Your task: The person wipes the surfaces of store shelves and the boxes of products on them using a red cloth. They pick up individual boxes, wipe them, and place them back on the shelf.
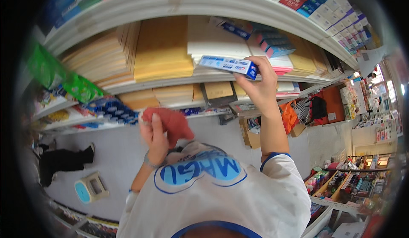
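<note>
My right hand (263, 83) grips one end of a blue and white toothpaste-type carton (225, 64), held flat in front of the shelf between fingers and thumb. A crumpled red cloth (174, 126) is in my left hand (155, 135), lower and further left, at chest height. Behind the carton, stacks of white paper or envelopes (217, 41) and yellow-brown envelopes (163, 46) lie on the shelf. Another blue and white carton (235, 28) rests on the white stack, with several teal and pink boxes (274, 44) beside it.
The upper shelf's white edge (191, 4) runs across above my hands, with rows of small boxes on it. Green packages (64, 75) hang at left. An open cardboard box (250, 134) and an orange bag (288, 116) are low at right. A plastic stool (91, 188) and a person's dark-trousered leg (67, 161) are at left.
</note>
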